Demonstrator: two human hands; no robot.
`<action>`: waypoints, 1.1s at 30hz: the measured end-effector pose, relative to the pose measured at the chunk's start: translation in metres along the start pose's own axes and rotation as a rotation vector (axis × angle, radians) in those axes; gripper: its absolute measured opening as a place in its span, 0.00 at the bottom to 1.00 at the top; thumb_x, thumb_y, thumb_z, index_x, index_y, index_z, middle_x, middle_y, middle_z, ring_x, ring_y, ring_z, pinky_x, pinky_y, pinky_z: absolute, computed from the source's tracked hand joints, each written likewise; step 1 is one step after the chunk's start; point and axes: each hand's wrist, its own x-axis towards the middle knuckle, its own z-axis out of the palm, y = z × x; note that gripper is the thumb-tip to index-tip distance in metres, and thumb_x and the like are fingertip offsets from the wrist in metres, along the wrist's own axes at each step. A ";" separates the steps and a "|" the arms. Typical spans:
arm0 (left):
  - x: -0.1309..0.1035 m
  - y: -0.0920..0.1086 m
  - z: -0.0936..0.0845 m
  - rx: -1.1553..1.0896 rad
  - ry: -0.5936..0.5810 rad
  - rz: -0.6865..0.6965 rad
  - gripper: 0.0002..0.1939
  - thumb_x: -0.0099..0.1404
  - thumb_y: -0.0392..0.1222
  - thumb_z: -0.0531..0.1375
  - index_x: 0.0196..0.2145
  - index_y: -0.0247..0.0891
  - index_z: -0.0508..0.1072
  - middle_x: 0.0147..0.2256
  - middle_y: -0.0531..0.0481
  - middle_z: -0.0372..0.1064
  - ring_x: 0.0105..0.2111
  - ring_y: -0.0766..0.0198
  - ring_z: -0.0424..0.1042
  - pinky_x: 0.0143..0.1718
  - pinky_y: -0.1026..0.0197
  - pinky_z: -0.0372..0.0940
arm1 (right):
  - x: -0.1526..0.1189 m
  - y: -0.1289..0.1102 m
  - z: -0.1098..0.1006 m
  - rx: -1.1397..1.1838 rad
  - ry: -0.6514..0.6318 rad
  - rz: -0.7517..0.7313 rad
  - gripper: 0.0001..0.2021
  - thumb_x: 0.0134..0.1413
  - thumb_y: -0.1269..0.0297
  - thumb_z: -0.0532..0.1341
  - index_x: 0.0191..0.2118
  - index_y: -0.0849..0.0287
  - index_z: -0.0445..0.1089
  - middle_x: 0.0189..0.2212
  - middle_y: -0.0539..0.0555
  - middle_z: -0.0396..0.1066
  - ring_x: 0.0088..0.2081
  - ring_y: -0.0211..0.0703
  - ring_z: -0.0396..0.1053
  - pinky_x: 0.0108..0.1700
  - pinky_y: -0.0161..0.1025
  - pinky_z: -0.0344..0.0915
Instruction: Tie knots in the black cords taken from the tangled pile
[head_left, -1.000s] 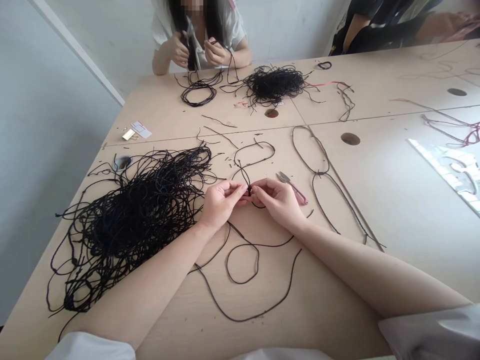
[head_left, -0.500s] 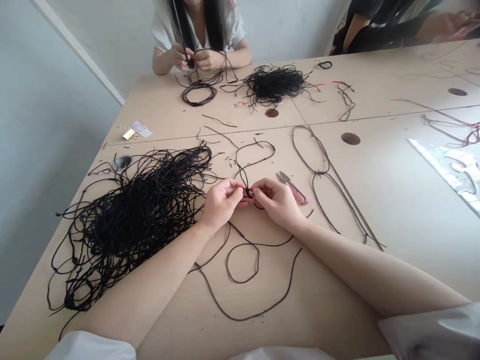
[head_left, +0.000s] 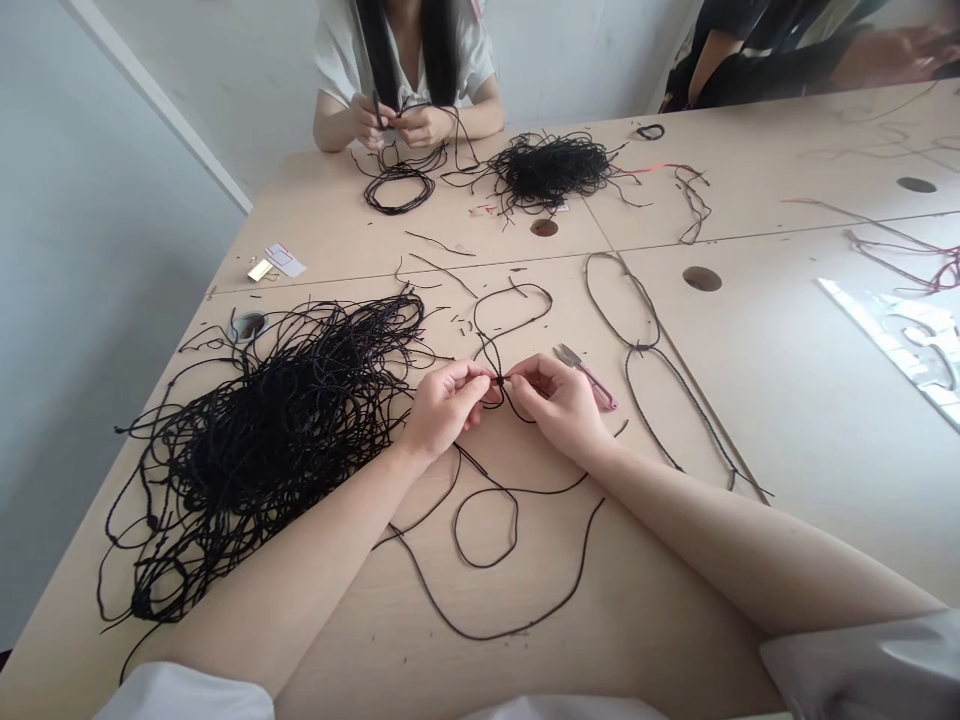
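Note:
Between my two hands is a small knot in a black cord (head_left: 500,381). My left hand (head_left: 450,400) pinches the cord just left of the knot, thumb against fingers. From the other side my right hand (head_left: 556,395) pinches it too, a short gap away. A cord loop (head_left: 550,300) lies on the table beyond the knot, and a small loop hangs below it. Thread snips (head_left: 592,380) with a pink handle lie beside my right hand. Loose black cord (head_left: 517,520) curves over the table between my forearms.
A large heap of black cords (head_left: 277,420) lies left, with a second pile (head_left: 551,168) farther back. A figure-eight cord (head_left: 641,347) rests right of the snips. Across the table (head_left: 750,380), a person's hands (head_left: 409,125) hold cord. A clear plastic sheet (head_left: 900,340) lies far right.
My fingers have drawn slightly apart on either side of the knot, which now shows between them. The person opposite has shifted their hands a little.

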 end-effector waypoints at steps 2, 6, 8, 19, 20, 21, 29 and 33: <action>-0.001 0.000 0.000 0.032 0.000 0.012 0.10 0.63 0.46 0.60 0.34 0.37 0.74 0.27 0.52 0.71 0.18 0.73 0.62 0.15 0.71 0.54 | 0.000 -0.001 0.000 0.007 -0.013 -0.010 0.05 0.57 0.65 0.58 0.33 0.59 0.69 0.27 0.51 0.69 0.28 0.36 0.64 0.29 0.35 0.60; -0.001 0.000 0.002 0.046 0.016 0.006 0.10 0.61 0.47 0.62 0.33 0.37 0.74 0.27 0.51 0.72 0.18 0.72 0.62 0.17 0.69 0.56 | -0.001 -0.003 0.000 0.036 -0.021 -0.031 0.05 0.57 0.64 0.60 0.38 0.58 0.68 0.29 0.51 0.69 0.30 0.37 0.65 0.31 0.36 0.62; -0.001 0.001 0.002 0.043 0.020 -0.007 0.10 0.61 0.47 0.62 0.33 0.37 0.74 0.28 0.50 0.73 0.18 0.72 0.62 0.16 0.68 0.55 | -0.001 -0.003 0.000 0.037 -0.036 -0.041 0.05 0.57 0.64 0.60 0.39 0.58 0.67 0.28 0.50 0.68 0.29 0.36 0.65 0.31 0.36 0.62; -0.001 0.003 0.002 -0.055 -0.003 -0.044 0.08 0.60 0.44 0.63 0.31 0.35 0.75 0.25 0.51 0.72 0.17 0.73 0.63 0.16 0.69 0.56 | -0.002 -0.003 -0.001 0.021 -0.083 -0.039 0.02 0.59 0.67 0.58 0.36 0.57 0.68 0.30 0.51 0.72 0.32 0.38 0.68 0.34 0.37 0.63; -0.001 0.003 0.002 -0.058 -0.006 -0.040 0.08 0.60 0.44 0.63 0.31 0.35 0.75 0.25 0.51 0.72 0.17 0.73 0.63 0.16 0.69 0.56 | -0.002 -0.003 -0.001 0.018 -0.083 -0.036 0.02 0.58 0.67 0.58 0.36 0.57 0.68 0.30 0.51 0.72 0.32 0.38 0.69 0.34 0.37 0.63; -0.001 0.002 0.002 -0.061 -0.006 -0.032 0.08 0.60 0.44 0.64 0.31 0.35 0.75 0.25 0.51 0.72 0.17 0.73 0.63 0.16 0.69 0.57 | -0.002 -0.002 -0.001 0.021 -0.081 -0.034 0.03 0.58 0.66 0.59 0.36 0.58 0.69 0.30 0.51 0.72 0.33 0.38 0.69 0.34 0.37 0.63; 0.000 -0.001 0.004 -0.031 0.028 0.033 0.11 0.62 0.46 0.61 0.37 0.35 0.76 0.29 0.48 0.74 0.19 0.70 0.66 0.18 0.67 0.61 | 0.002 0.001 -0.001 0.130 -0.040 0.024 0.10 0.59 0.58 0.58 0.38 0.59 0.72 0.28 0.52 0.70 0.29 0.37 0.66 0.30 0.36 0.62; -0.002 0.001 0.002 0.116 0.034 0.095 0.10 0.63 0.45 0.60 0.36 0.37 0.76 0.29 0.50 0.75 0.21 0.68 0.67 0.21 0.66 0.60 | 0.002 0.001 -0.003 0.092 -0.058 0.029 0.09 0.59 0.60 0.58 0.33 0.59 0.70 0.23 0.49 0.66 0.25 0.34 0.59 0.27 0.35 0.57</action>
